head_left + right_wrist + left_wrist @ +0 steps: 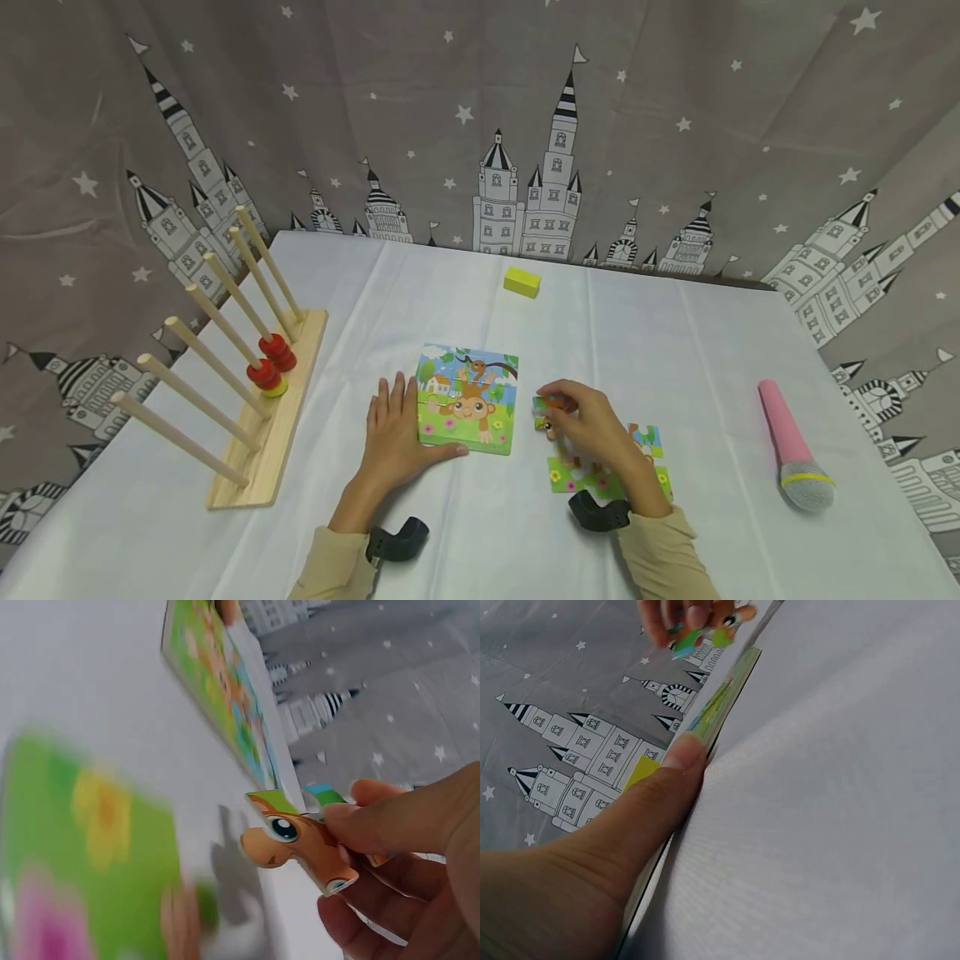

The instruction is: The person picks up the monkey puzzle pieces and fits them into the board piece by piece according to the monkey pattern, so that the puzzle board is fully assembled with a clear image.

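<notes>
A square picture board (486, 427) with a cartoon monkey lies at the middle of the white table. My left hand (393, 437) rests along its left side with fingers extended, the thumb reaching over its near edge. In the left wrist view that thumb (649, 806) lies on the board's edge. My right hand (592, 421) is right of the board and pinches a jigsaw piece (311, 847) showing an orange animal face with a big eye. A blue-green part shows behind it near the fingertips. Below the right hand lie joined jigsaw pieces (557, 477), partly hidden by the forearm.
On the left stands a wooden peg rack (288, 429) with several red rings (277, 352) and a yellow one. A yellow block (522, 282) sits near the back edge. At the right lies a pink toy microphone (783, 425). A grey castle-print curtain (420, 108) hangs behind.
</notes>
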Demonstrator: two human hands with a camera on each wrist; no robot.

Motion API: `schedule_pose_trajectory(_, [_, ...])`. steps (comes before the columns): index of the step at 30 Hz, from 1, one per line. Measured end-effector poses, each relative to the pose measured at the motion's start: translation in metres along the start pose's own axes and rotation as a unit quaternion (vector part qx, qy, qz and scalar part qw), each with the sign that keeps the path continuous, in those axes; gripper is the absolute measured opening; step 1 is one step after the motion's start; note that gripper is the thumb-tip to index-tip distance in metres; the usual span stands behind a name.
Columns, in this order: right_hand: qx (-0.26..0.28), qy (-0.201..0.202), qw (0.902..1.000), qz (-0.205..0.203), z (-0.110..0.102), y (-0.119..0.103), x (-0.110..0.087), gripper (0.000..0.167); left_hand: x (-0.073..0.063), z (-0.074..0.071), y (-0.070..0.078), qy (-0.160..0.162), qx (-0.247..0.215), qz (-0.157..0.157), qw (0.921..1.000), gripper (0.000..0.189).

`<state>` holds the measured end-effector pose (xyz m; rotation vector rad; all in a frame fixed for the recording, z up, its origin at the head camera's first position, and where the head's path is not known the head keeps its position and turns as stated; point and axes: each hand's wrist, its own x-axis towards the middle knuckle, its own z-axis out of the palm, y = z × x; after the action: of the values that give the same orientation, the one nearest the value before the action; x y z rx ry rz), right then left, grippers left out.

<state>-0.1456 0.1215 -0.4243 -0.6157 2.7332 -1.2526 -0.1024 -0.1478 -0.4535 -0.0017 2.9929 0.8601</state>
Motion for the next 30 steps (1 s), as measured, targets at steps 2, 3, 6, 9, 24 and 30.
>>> schedule_pose_trajectory(2, [0.008, 0.005, 0.9999, -0.003, 0.008, -0.007, 0.008, 0.026, 0.0, 0.0, 0.0, 0.001, 0.001, 0.0, 1.0, 0.122])
schedule_pose_trajectory(3, [0.014, 0.009, 0.9999, 0.0, 0.013, -0.011, 0.012, 0.027, 0.0, 0.0, 0.0, 0.001, 0.001, -0.001, 1.0, 0.122])
schedule_pose_trajectory(6, [0.027, 0.022, 0.9994, 0.003, 0.027, -0.02, 0.023, 0.033, 0.0, 0.0, 0.0, -0.001, -0.001, -0.002, 1.0, 0.121])
schedule_pose_trajectory(9, [0.037, 0.032, 0.9988, 0.005, 0.041, -0.026, 0.033, 0.037, 0.0, 0.001, 0.0, -0.002, -0.002, -0.001, 1.0, 0.122])
schedule_pose_trajectory(24, [0.081, 0.022, 0.9937, 0.074, 0.078, -0.041, 0.067, 0.039, 0.0, -0.002, 0.0, -0.007, 0.014, -0.003, 0.9999, 0.122])
schedule_pose_trajectory(30, [0.054, 0.009, 0.996, 0.07, 0.077, -0.043, 0.069, 0.037, 0.0, -0.001, 0.0, -0.001, 0.013, 0.001, 0.9999, 0.121])
